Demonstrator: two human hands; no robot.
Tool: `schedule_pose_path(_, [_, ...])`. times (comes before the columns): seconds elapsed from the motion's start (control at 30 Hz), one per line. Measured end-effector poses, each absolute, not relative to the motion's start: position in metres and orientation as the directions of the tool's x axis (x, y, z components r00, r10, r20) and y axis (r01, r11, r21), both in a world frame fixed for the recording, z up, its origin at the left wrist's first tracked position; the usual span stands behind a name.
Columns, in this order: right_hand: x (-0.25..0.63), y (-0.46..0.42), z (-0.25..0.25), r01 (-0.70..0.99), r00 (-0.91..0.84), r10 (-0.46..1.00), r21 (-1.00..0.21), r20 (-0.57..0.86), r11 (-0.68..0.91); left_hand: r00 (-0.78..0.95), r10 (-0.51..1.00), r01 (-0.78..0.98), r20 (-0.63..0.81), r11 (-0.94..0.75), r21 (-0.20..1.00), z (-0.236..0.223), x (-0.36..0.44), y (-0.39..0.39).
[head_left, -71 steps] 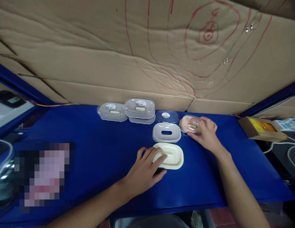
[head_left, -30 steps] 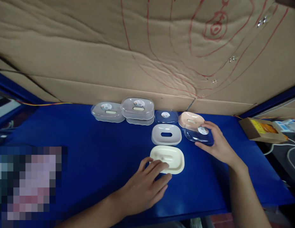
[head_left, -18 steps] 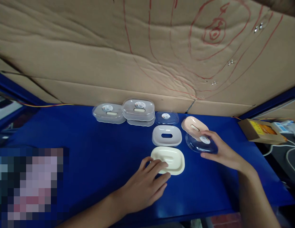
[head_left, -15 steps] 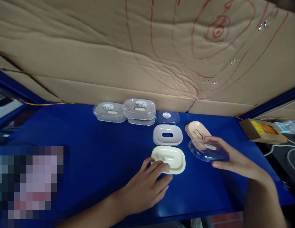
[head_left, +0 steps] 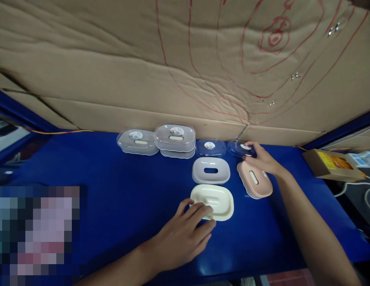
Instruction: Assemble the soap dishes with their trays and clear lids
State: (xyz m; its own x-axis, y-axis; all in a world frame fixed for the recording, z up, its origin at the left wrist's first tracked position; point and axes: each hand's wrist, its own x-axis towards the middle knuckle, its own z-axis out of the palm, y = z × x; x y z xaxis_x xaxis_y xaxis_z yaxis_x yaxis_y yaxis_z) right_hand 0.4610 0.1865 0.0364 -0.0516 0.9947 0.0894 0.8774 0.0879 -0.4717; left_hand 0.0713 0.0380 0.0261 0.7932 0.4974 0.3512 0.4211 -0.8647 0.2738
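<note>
The right hand (head_left: pixel 260 159) pinched the white-stickered clear lid (head_left: pixel 237 148) by its right end; the open left hand (head_left: pixel 186 234) touched the cream dish (head_left: pixel 223 200).

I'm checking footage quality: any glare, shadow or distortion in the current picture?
Head view: pale glare on the blue tabletop near its front edge; a highlight on the lavender dish; dark shadow beside the left forearm; apparent wide-angle stretching; pixelated patch at lower left.

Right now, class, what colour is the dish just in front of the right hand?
The dish is pale pinkish peach, seen best in the head view.
</note>
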Motion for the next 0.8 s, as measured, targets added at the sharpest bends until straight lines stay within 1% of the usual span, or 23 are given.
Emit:
schedule_pose_path(0.13, [0.452, 0.163, 0.044, 0.9, -0.014, 0.996, -0.433, 0.084, 0.05, 0.803, 0.489, 0.416, 0.34, -0.869, 0.267, 0.026, 0.073, 0.036])
schedule_pose_path(0.23, [0.436, 0.125, 0.043, 0.924, 0.095, 0.987, -0.381, 0.131, -0.038, 0.799, 0.497, 0.413, 0.339, -0.863, 0.291, 0.028, 0.074, 0.036])
schedule_pose_path(0.27, [0.431, 0.111, 0.041, 0.939, 0.153, 0.977, -0.329, 0.151, -0.097, 0.798, 0.5, 0.409, 0.338, -0.86, 0.306, 0.029, 0.075, 0.036])
schedule_pose_path(0.3, [0.426, 0.096, 0.04, 0.952, 0.165, 0.976, -0.283, 0.144, -0.119, 0.794, 0.505, 0.405, 0.338, -0.855, 0.324, 0.03, 0.074, 0.036])
schedule_pose_path(0.37, [0.417, 0.07, 0.038, 0.961, 0.113, 0.984, -0.268, 0.136, -0.073, 0.777, 0.523, 0.397, 0.349, -0.839, 0.373, 0.032, 0.074, 0.035])
schedule_pose_path(0.43, [0.409, 0.046, 0.043, 0.942, 0.042, 0.991, -0.336, 0.124, 0.002, 0.747, 0.56, 0.374, 0.359, -0.8, 0.469, 0.032, 0.072, 0.033])
schedule_pose_path(0.53, [0.39, 0.014, 0.062, 0.86, -0.078, 0.992, -0.496, 0.103, 0.119, 0.692, 0.652, 0.29, 0.311, -0.645, 0.707, 0.029, 0.069, 0.028])
schedule_pose_path(0.6, [0.372, -0.003, 0.076, 0.781, -0.26, 0.963, -0.572, 0.07, 0.252, 0.651, 0.72, 0.214, 0.24, -0.477, 0.853, 0.027, 0.068, 0.027])
schedule_pose_path(0.63, [0.363, -0.01, 0.081, 0.732, -0.373, 0.927, -0.603, 0.036, 0.318, 0.647, 0.735, 0.171, 0.204, -0.4, 0.9, 0.027, 0.067, 0.027])
schedule_pose_path(0.7, [0.348, -0.018, 0.087, 0.64, -0.51, 0.86, -0.671, -0.005, 0.375, 0.669, 0.73, 0.114, 0.14, -0.287, 0.951, 0.028, 0.066, 0.027])
schedule_pose_path(0.73, [0.343, -0.019, 0.087, 0.607, -0.532, 0.847, -0.702, -0.011, 0.372, 0.687, 0.717, 0.099, 0.119, -0.254, 0.962, 0.029, 0.066, 0.028])
schedule_pose_path(0.8, [0.338, -0.018, 0.082, 0.567, -0.508, 0.862, -0.754, -0.002, 0.332, 0.707, 0.7, 0.073, 0.104, -0.218, 0.973, 0.032, 0.066, 0.029])
